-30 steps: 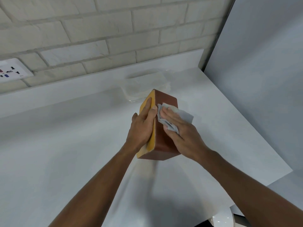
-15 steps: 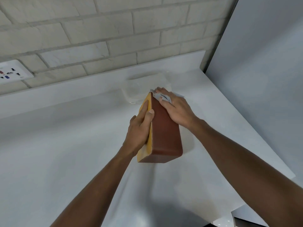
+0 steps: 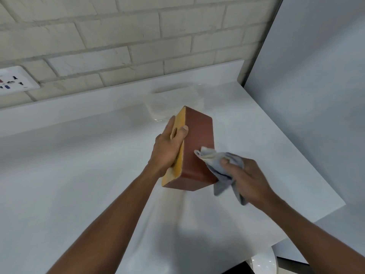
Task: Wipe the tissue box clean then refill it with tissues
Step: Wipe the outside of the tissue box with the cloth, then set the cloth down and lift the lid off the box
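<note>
Wiping the tissue box on the white bench [image 3: 79,184]

The tissue box [image 3: 197,147] stands tipped on the bench, left hand [image 3: 167,151] fingers clamped over its yellow top, steadying it, brown side turned toward the right hand [image 3: 248,178], whose fingers are closed on a grey cloth [image 3: 223,169] touching that side. Beyond the fingers lies a clear tissue pack [image 3: 173,103], probably the refill.

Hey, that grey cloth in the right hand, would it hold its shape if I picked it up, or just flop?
Probably flop: the grey cloth bunches in the right hand and its loose ends droop below the fist. It looks thin, so likely light. Crumpled against the tissue box, it seems to mould to the surface, not slide stiffly.
</note>
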`<state>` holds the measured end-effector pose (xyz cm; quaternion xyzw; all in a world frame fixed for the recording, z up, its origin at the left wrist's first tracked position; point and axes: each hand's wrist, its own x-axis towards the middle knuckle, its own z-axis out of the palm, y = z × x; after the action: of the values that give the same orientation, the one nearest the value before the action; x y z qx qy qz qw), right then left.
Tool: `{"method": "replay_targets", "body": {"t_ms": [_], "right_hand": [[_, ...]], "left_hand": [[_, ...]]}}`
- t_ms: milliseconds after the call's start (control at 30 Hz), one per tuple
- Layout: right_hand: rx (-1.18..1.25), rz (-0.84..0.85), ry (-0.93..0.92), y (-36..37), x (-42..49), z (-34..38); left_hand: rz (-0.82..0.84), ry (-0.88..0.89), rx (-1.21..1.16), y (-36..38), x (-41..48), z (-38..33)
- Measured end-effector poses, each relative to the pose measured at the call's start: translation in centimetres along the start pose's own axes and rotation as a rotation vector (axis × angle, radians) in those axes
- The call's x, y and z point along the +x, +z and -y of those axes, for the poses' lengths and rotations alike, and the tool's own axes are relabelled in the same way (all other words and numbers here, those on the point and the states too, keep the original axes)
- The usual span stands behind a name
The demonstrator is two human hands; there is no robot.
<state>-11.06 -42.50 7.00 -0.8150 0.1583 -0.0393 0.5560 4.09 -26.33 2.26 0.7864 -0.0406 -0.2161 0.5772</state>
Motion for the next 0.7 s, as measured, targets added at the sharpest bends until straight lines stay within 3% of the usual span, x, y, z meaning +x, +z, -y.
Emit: {"method": "replay_targets", "body": {"t_ms": [100, 200, 400, 567, 700], "right_hand": [[0.210, -0.202, 0.123, -1.5, -1.0, 0.6], [0.259, -0.297, 0.135, -1.8, -2.6, 1.7], [0.312, -0.096, -0.022, 0.6, -6.2, 4.5], [0.340, -0.174, -0.161, -0.6, -4.3, 6.8], [0.284, -0.181, -0.231, -1.3, -1.1, 8.0]], "left_hand": [[0.007, -0.064, -0.036, -0.6, -0.1, -0.7], [-0.009, 0.000, 0.112, -0.3, -0.7, -1.9], [0.078, 0.202, 0.626, 0.4, -1.2, -3.1], [0.246, 0.317, 0.977, 1.2, -2.6, -2.7], [0.159, 0.438, 1.121, 2.3, -3.8, -1.1]]}}
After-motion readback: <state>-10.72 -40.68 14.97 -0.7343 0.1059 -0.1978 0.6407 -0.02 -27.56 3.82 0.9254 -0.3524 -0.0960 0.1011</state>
